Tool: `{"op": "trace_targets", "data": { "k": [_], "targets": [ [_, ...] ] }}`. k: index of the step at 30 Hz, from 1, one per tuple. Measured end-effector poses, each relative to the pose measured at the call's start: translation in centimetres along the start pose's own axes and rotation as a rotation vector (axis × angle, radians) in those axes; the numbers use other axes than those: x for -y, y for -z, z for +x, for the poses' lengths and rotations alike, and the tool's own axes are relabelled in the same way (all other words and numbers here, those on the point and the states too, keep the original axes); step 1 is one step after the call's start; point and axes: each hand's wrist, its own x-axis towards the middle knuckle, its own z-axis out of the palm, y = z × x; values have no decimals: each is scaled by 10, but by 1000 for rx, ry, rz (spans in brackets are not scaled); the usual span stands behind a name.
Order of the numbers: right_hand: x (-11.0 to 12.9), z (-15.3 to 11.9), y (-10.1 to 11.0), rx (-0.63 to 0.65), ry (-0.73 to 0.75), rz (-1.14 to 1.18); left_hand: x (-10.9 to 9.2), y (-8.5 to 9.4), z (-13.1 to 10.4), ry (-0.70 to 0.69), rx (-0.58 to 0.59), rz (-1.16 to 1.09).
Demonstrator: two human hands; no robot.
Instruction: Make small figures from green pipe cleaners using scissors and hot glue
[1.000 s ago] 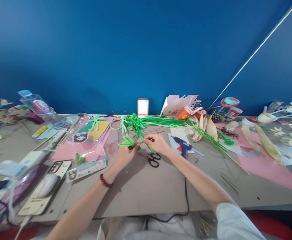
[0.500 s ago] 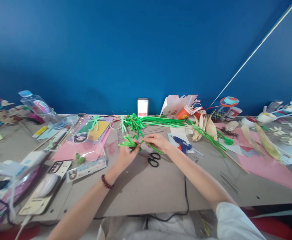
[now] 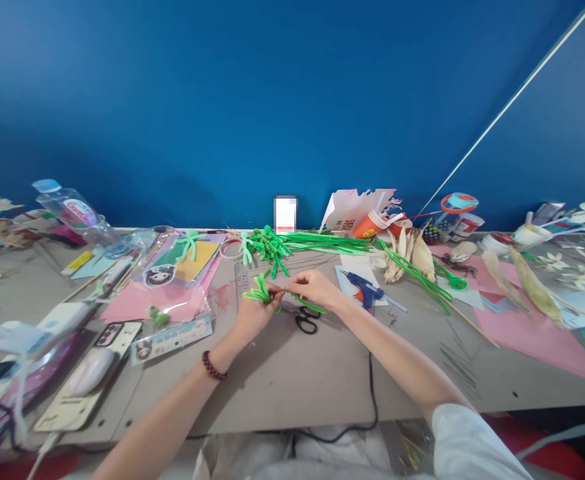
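Observation:
My left hand (image 3: 257,312), with a dark red bead bracelet (image 3: 214,366) at its wrist, is closed round a bundle of light green fuzzy stems (image 3: 259,289) that fan out above its fingers. Close beside it, my right hand (image 3: 315,288) pinches a darker green fuzzy stem (image 3: 308,305), whose free end points down to the right. The fingertips of both hands nearly meet. Under the right hand lie black-handled scissors (image 3: 306,325), partly covered. Behind the hands is a heap of green curled stems (image 3: 269,245), with long straight green stems (image 3: 329,243) beside it.
A blue glue gun (image 3: 365,287) lies right of the hands, near dried husks (image 3: 419,257) and pink paper (image 3: 537,340). At left are a plastic bag over coloured paper (image 3: 137,298), a white mouse (image 3: 91,371) and a bottle (image 3: 75,208). A black cable (image 3: 372,387) hangs over the front edge.
The light green bundle in my left hand has turned, its tips now pointing more upward. My right hand has shifted slightly, and its stem now covers part of the scissors.

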Motion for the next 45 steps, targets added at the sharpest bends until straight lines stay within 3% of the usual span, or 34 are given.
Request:
{"op": "trace_targets", "data": {
  "k": [5, 8, 11, 14, 19, 23, 29, 35, 40, 45],
  "targets": [
    [2, 4, -6, 52, -174, 224, -4, 7, -6, -362, 64, 377],
    [2, 6, -7, 75, -247, 339, -3, 9, -7, -431, 95, 430],
    [4, 5, -5, 93, -201, 354, -2, 8, -5, -340, -14, 267],
    [7, 3, 2, 69, -81, 229, -4, 5, 0, -130, -131, -8],
    [12, -3, 19, 9, 127, -317, -4, 4, 6, 190, -182, -309],
    [10, -10, 25, 84, 133, -702, 3, 6, 9, 321, -183, -405],
    [7, -20, 15, 186, 74, -917, -1, 8, 12, 399, -253, -621],
    [-1, -37, 1, 107, -35, -1122, 6, 12, 16, 435, -284, -693],
    [-11, -54, 0, 52, -21, -1071, 16, 12, 17, 417, -276, -597],
    [-20, -56, 17, -61, -22, -950, 13, 15, 17, 418, -231, -706]
  ]
}}
